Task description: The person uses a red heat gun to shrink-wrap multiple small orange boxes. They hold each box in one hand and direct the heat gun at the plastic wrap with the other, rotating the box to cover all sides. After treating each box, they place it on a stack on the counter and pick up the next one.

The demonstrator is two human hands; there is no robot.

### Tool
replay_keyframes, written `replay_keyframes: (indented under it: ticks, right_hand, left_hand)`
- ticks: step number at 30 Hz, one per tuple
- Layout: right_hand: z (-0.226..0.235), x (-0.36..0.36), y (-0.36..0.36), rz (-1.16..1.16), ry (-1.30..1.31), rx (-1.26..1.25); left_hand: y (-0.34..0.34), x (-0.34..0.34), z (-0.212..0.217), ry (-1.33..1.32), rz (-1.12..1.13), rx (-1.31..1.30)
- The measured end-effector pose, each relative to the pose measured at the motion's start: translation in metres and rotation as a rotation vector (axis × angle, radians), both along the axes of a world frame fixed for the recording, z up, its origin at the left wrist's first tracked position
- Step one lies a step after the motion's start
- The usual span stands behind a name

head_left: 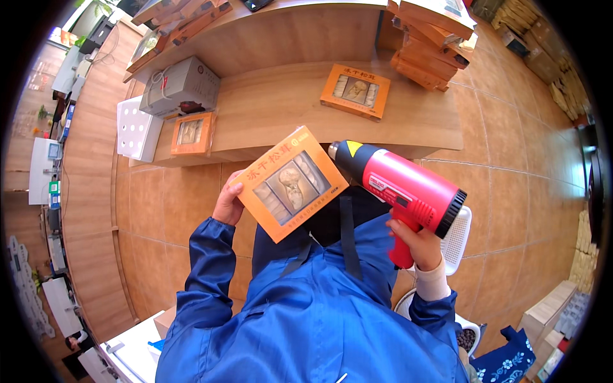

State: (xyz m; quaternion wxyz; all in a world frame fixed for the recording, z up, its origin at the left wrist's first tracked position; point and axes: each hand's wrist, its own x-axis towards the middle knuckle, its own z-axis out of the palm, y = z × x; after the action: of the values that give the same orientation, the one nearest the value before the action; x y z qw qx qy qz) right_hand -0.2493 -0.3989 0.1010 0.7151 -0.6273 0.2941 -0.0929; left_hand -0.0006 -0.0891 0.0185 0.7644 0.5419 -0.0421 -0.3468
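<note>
Right, I see my left hand (228, 203) gripping the orange windowed box (290, 183) by its edge, tilted face-up above the floor, so the wrap faces the nozzle. My right hand (418, 242) is clenched round the red heat gun (399, 186), muzzle just beside the box's corner.

Our left hand (227, 203) is raised in front of the chest, fingers curled in a grip, thumb side toward us, mostly hidden. Left arm bent at the elbow, blue sleeve down to the wrist. Our right hand (418, 241) is closed in a fist-like grip, index finger forward, wrist bare with a pale cuff, forearm coming up from below.
</note>
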Motion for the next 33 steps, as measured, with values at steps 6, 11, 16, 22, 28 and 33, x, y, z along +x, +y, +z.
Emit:
replay_keyframes:
  ticks: [6, 11, 16, 22, 28, 33]
  right_hand:
    - [-0.008, -0.035, -0.005, 0.078, 0.086, -0.025]
    - [-0.003, -0.027, -0.005, 0.020, 0.097, -0.001]
    - [0.021, -0.012, 0.003, -0.002, 0.021, 0.038]
    - [0.031, -0.005, 0.003, 0.019, 0.007, -0.003]
    - [0.027, -0.004, 0.003, 0.031, -0.007, -0.044]
    - [0.025, -0.015, 0.001, 0.019, 0.057, 0.017]
  left_hand:
    - [0.011, 0.006, -0.002, 0.026, 0.043, -0.022]
    - [0.003, 0.001, 0.008, -0.290, 0.059, 0.166]
    - [-0.011, -0.008, 0.028, -0.487, 0.034, 0.282]
    - [-0.015, -0.013, 0.035, -0.756, -0.024, 0.448]
    - [-0.017, -0.014, 0.038, -0.579, 0.044, 0.323]
    - [-0.004, 0.002, 0.035, -0.171, 0.152, 0.126]
